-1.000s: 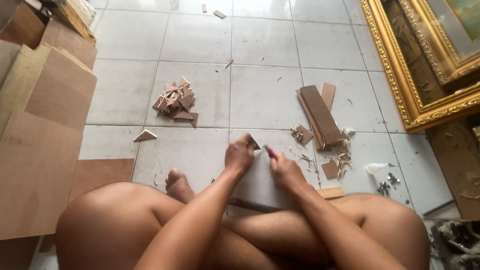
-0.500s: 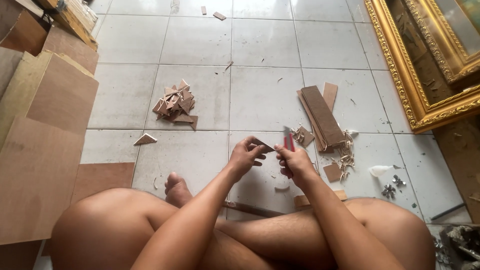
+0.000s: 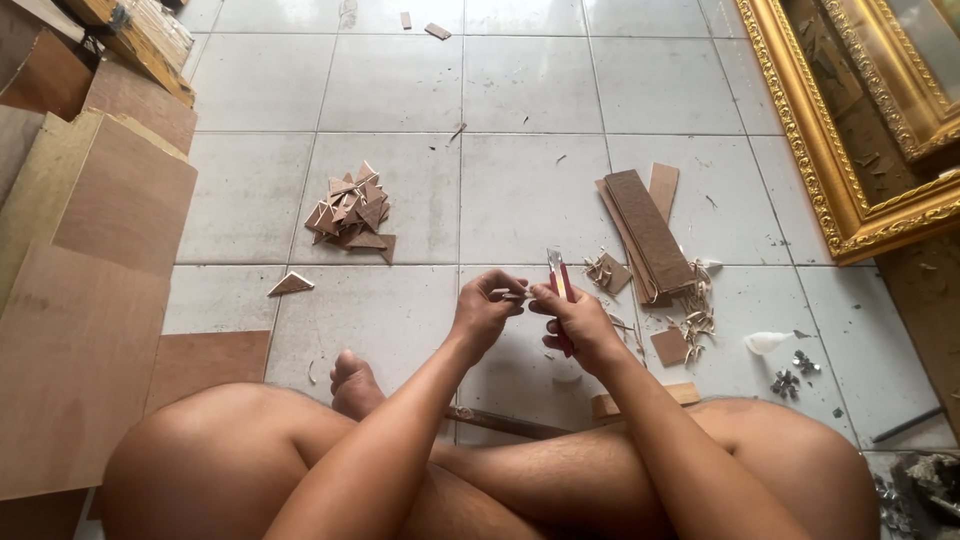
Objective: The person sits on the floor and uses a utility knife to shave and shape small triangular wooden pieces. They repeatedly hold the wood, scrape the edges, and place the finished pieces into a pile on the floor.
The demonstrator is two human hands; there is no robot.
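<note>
Pinching a small thin sliver of wood (image 3: 515, 296) between fingertips, the left hand (image 3: 487, 313) holds it just above the tiled floor (image 3: 400, 310), with its long axis running roughly sideways toward the right hand (image 3: 575, 322). That hand is closed around a red-handled utility knife (image 3: 558, 285), blade pointing up and away from the body, standing almost at right angles to the sliver and just beside its right end. The two hands nearly touch, the right one nearer the stack of long wood strips (image 3: 650, 228). A heap of triangular offcuts (image 3: 350, 212) lies well apart to the left, past plywood sheets (image 3: 90, 300).
</note>
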